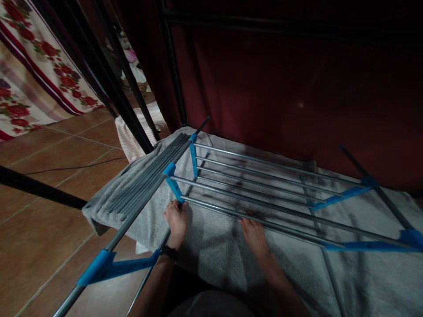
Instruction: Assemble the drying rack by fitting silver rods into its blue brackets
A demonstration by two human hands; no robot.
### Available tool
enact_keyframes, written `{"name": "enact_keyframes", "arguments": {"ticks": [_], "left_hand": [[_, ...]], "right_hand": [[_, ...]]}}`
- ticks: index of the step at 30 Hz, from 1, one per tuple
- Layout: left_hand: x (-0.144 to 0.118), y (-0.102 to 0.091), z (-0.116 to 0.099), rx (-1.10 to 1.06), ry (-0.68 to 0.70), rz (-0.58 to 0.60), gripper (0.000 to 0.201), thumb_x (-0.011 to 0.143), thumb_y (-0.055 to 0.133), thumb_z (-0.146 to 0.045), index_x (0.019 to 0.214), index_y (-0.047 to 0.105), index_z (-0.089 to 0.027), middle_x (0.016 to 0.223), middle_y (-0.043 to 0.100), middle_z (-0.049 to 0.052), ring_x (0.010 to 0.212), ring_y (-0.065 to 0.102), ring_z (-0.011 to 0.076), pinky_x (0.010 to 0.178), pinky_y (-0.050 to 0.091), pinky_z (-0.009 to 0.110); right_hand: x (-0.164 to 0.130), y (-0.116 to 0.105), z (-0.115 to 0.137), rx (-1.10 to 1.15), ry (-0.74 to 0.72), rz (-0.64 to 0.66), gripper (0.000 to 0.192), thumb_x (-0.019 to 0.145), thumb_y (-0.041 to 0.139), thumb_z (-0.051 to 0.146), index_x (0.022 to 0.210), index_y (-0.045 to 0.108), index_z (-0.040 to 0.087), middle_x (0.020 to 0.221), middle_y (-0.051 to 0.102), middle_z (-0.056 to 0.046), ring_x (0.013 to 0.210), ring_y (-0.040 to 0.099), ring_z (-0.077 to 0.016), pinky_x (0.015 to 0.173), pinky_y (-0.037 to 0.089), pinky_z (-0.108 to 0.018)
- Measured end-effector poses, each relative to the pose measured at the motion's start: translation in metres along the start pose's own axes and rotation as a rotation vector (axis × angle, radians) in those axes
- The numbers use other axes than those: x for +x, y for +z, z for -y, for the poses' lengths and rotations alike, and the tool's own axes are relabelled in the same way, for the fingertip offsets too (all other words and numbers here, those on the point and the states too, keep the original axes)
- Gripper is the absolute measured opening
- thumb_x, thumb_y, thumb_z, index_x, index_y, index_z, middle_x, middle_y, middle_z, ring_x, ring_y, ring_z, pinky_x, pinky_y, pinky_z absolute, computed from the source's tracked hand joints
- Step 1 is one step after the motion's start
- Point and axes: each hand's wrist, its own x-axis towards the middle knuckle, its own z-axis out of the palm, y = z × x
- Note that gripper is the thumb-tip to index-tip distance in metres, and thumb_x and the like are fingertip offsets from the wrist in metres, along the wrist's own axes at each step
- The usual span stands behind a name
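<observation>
A partly built rack of grey metal tubes and blue plastic brackets lies across a grey cloth. My left hand is closed around a thin upright pole, right below a blue bracket where the lower rods end. To its right, my right hand has its fingers curled over the lowest tubes, near their middle; its fingertips are partly hidden behind them. A long side pole slants past my left hand, with another blue bracket near its lower end.
Several loose grey rods lie side by side on the grey cloth. Black metal frame posts rise at the left. Behind stands a dark red panel. A thin cable crosses the tiled floor.
</observation>
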Motion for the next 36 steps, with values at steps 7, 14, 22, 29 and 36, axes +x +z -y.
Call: {"name": "enact_keyframes", "arguments": {"ticks": [7, 14, 22, 29, 36], "left_hand": [[0.002, 0.000, 0.004, -0.058, 0.050, 0.037, 0.012, 0.086, 0.053, -0.013, 0.086, 0.063, -0.020, 0.085, 0.062, 0.008, 0.090, 0.060, 0.0261, 0.091, 0.049, 0.040], [0.002, 0.002, 0.003, -0.040, 0.026, 0.007, 0.006, 0.087, 0.059, -0.016, 0.084, 0.062, -0.021, 0.082, 0.058, 0.005, 0.090, 0.059, 0.0250, 0.090, 0.048, 0.039], [0.002, 0.003, 0.005, -0.047, 0.030, 0.023, 0.006, 0.087, 0.058, -0.016, 0.087, 0.062, -0.020, 0.085, 0.059, 0.006, 0.090, 0.058, 0.0249, 0.090, 0.048, 0.039], [0.003, 0.009, 0.013, -0.075, 0.088, -0.019, 0.006, 0.086, 0.056, -0.019, 0.085, 0.061, -0.020, 0.084, 0.059, 0.006, 0.088, 0.057, 0.0254, 0.091, 0.049, 0.041], [0.004, 0.010, 0.015, -0.065, 0.116, -0.018, 0.006, 0.085, 0.054, -0.018, 0.083, 0.059, -0.020, 0.079, 0.055, 0.004, 0.084, 0.055, 0.0236, 0.089, 0.048, 0.039]], "right_hand": [[-0.002, -0.001, 0.000, 0.040, -0.004, 0.022, 0.032, 0.105, 0.048, 0.021, 0.125, 0.073, 0.026, 0.122, 0.077, -0.010, 0.113, 0.071, -0.0275, 0.101, 0.053, -0.044], [-0.001, 0.001, -0.002, 0.009, -0.039, 0.028, 0.034, 0.106, 0.047, 0.020, 0.128, 0.071, 0.027, 0.121, 0.077, -0.010, 0.111, 0.072, -0.0269, 0.101, 0.053, -0.043], [-0.003, 0.010, -0.001, -0.046, -0.094, 0.011, 0.035, 0.106, 0.048, 0.019, 0.130, 0.073, 0.024, 0.124, 0.076, -0.012, 0.112, 0.071, -0.0274, 0.100, 0.053, -0.042], [0.000, 0.003, 0.000, -0.043, -0.054, 0.038, 0.033, 0.108, 0.050, 0.022, 0.130, 0.074, 0.025, 0.121, 0.078, -0.009, 0.106, 0.073, -0.0237, 0.096, 0.053, -0.038], [0.002, 0.003, 0.001, -0.053, -0.024, 0.012, 0.029, 0.107, 0.053, 0.021, 0.123, 0.077, 0.029, 0.117, 0.080, -0.006, 0.099, 0.074, -0.0205, 0.092, 0.052, -0.034]]}}
